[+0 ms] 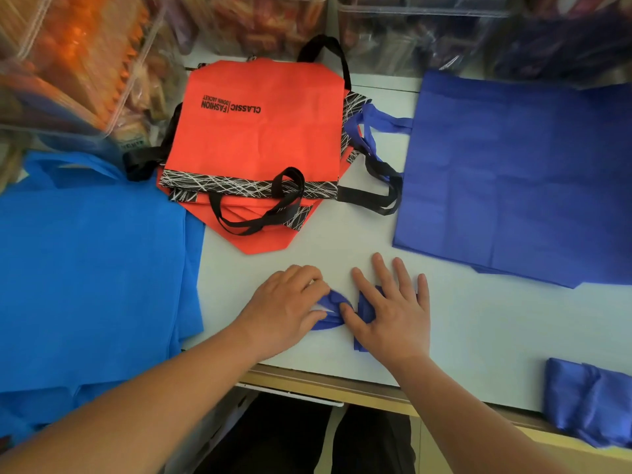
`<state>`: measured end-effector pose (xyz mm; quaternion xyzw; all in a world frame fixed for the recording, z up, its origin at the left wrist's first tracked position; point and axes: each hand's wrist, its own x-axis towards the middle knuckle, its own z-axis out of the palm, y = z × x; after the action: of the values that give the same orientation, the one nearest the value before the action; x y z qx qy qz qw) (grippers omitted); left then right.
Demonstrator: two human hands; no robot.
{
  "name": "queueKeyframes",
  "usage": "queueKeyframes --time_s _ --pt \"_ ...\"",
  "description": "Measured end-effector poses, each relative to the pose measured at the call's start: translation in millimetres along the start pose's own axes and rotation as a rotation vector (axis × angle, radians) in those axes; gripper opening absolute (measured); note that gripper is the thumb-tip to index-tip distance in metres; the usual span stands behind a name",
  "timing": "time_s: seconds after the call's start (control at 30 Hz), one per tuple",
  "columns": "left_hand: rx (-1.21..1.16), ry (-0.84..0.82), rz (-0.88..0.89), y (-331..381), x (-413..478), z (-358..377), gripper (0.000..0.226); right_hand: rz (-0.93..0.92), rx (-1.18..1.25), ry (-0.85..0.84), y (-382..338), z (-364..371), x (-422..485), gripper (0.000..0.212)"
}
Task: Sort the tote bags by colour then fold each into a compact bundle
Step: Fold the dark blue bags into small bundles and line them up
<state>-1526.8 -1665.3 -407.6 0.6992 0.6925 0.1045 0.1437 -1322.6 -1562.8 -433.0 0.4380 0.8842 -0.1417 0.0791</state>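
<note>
A small folded dark blue tote bundle (366,311) lies near the table's front edge. My right hand (396,313) presses flat on it with fingers spread. My left hand (290,302) holds the bundle's loose handle loops (330,301) with curled fingers, just left of the right hand. A stack of red-orange totes (260,138) with black handles and patterned trim lies behind my hands. Bright blue totes (92,268) lie spread on the left. Dark blue totes (519,179) lie flat on the right.
A finished dark blue folded bundle (591,401) sits at the front right edge of the white table (478,330). Clear plastic bins (78,56) filled with coloured items line the back and the left.
</note>
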Motion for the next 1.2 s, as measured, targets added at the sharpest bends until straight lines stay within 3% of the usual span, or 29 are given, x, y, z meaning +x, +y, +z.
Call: queueKeyframes --time_s 0.1,0.2,0.33,0.43,0.5,0.6,0.77,0.87,0.93,1.0,1.2 --pt "0.024 0.032 0.099 -10 -6 -1 0.038 0.002 -0.002 -0.001 1 1 1 0.069" --pt "0.24 -0.013 0.429 -11 -5 0 0.025 0.001 0.003 0.017 1 2 1 0.068" --pt "0.42 -0.254 0.422 -30 -3 -8 0.059 -0.003 -0.008 -0.008 2 2 1 0.071" --pt "0.518 -0.219 0.554 -49 0 -17 0.036 -0.006 -0.022 -0.017 3 2 2 0.071" --pt "0.516 -0.228 0.625 -50 5 -24 0.02 -0.007 -0.028 -0.024 3 2 2 0.072" --pt "0.495 -0.23 0.685 -44 2 -28 0.028 -0.006 -0.022 -0.024 3 1 1 0.072" --pt "0.173 -0.278 0.782 -7 -4 -43 0.018 -0.013 -0.023 -0.031 3 1 2 0.075" --pt "-0.094 -0.26 0.524 6 6 -49 0.012 -0.028 -0.017 -0.036 4 -2 1 0.076" --pt "-0.317 -0.281 0.113 9 17 -46 0.014 -0.043 0.003 -0.034 4 -4 -1 0.073" --pt "-0.537 -0.173 -0.256 12 25 -33 0.014 -0.042 0.025 -0.04 4 -6 -2 0.07" --pt "-0.709 -0.004 -0.794 37 28 12 0.027 0.004 0.095 -0.056 0 -14 1 0.087"
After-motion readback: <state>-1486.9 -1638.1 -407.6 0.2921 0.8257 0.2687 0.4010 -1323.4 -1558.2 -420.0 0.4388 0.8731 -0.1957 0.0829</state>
